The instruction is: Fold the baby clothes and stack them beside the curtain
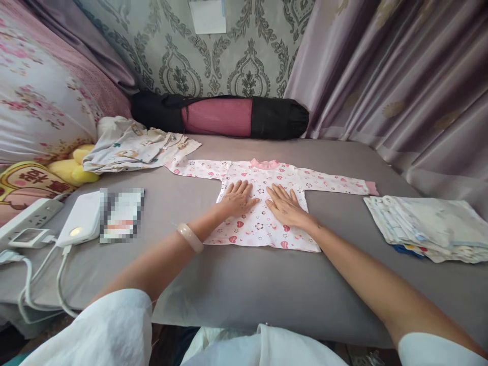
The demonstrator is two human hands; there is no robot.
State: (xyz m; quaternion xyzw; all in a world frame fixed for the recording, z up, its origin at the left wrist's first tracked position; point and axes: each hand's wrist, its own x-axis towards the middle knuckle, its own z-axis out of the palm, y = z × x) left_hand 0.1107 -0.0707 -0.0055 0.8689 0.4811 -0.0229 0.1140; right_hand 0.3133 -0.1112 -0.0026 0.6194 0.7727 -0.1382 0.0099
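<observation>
A small white long-sleeved shirt with pink hearts and flowers lies spread flat on the grey bed sheet. Its pink collar points away from me and both sleeves stretch out sideways. My left hand rests flat on the left of the shirt's chest, fingers apart. On the right of the chest my right hand lies palm down, its fingers spread too. Neither hand grips the cloth. The left sleeve's cuff touches a crumpled pale patterned garment.
A stack of folded clothes lies at the right. To the left are a white power bank, a power strip, cables and a blurred-out flat object. A black and pink rolled bag lies along the wall.
</observation>
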